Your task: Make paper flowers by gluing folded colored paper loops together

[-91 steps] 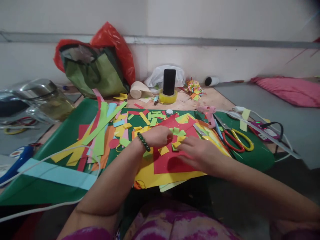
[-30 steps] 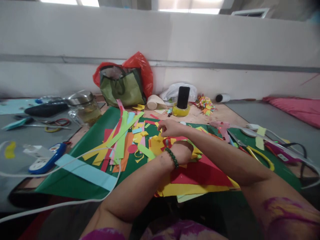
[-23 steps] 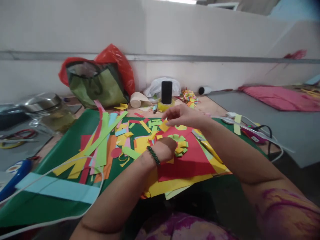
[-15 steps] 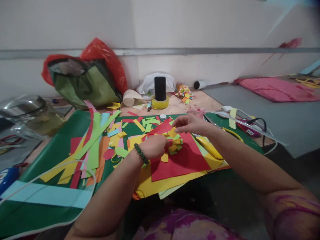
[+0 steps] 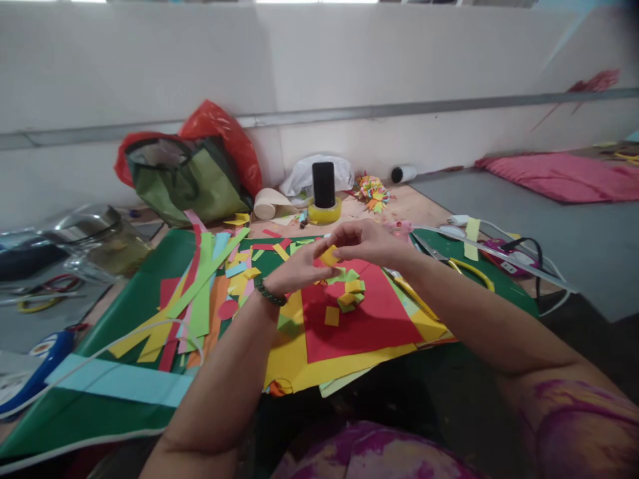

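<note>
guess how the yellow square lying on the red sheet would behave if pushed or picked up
The yellow square looks like thin paper, so it would probably be light and bend easily. Lying flat on the red sheet, it may slide when pushed and be fiddly to lift.

Here over the red sheet (image 5: 364, 329), fingers mask the edges of a yellow scrap (image 5: 329, 255) between left hand (image 5: 302, 271) and right hand (image 5: 368, 241); whether the left fingertips touch it, I can't tell! Past the sheet's far right corner, only a pink bit of the glue gun (image 5: 399, 228) shows. Right of the sheet, the forearm (image 5: 474, 319) swallows part of the scissors (image 5: 473, 262). Near left of it, an orange thing (image 5: 277, 388) peeks out, unreadable. Far left, the jar (image 5: 92, 226) blurs and the blue tool (image 5: 47, 366) is cut short; far right, so's the pink cloth (image 5: 559, 176).
</note>
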Available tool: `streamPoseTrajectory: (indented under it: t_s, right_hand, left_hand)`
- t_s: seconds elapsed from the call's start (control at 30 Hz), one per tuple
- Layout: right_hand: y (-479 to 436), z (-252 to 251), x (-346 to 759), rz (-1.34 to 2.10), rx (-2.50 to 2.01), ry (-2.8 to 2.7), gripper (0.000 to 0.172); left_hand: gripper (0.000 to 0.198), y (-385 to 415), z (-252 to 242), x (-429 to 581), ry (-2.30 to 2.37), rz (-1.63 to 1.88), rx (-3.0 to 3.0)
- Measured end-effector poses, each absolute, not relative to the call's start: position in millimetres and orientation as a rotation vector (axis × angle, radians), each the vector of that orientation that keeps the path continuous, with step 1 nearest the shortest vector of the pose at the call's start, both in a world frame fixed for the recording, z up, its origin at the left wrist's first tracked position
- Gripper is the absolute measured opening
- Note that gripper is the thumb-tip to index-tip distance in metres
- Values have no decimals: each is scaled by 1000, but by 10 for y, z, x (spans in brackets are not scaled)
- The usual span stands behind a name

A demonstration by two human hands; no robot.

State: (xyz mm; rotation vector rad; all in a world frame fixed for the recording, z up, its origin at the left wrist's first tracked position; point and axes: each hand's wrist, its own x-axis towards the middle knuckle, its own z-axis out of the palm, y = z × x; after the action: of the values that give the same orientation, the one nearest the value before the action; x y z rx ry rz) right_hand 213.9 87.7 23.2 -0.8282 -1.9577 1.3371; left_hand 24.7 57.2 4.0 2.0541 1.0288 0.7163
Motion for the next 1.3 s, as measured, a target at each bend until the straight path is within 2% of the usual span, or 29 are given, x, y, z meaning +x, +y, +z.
streamPoseTrajectory:
  t_s: [0.07,0.2,0.33,0.4,0.5,0.6,0.7,0.77,0.83,0.97,1.1,1.3]
  right_hand:
    - [901,266,2135,1204,-857,-1877,16]
    - [1045,321,2335,966,-1010,-1613,17]
    - [1218,319,2709,909,-1062,-1389,18]
    - [1266,302,2879,893,-1061,-1310,19]
    - [1257,255,3000,922,-1080,-1278,21]
    - [1173,151,2898,1078,-1149,-1430,23]
    - [1081,-11,2654,1198,-1214,-1678,23]
    - [1039,-116,2500,1174,-1255,-1842,22]
    - [1011,-191,2396,1106,-1292,-2004,22]
    - [974,-241,2320,921,-1372,-2278,26]
    - [958,-241,2295,740,-1432,-2393,31]
    - [944,-239,2237,648,-1523,-2466,32]
  left_hand:
    - [30,597,7,258,1034,683,1963]
    - [35,648,67,41,1166,856,1907]
    - [35,715,107,-259,1912,922,1925]
    - [32,738,80,-355,2348,659,1872]
    - [30,731,41,-369,2587,146,1810]
    - [35,684,64,-219,2455,121,2100]
    - [41,622,105,12,1841,379,2460]
    - [45,582,98,153,1421,329,2481]
    - [45,549,58,257,1209,171,2459]
    - [39,508,-41,358,1103,-79,2429]
    - [37,494,-82,390,1144,-116,2452]
    - [48,491,-98,421,1207,-115,2513]
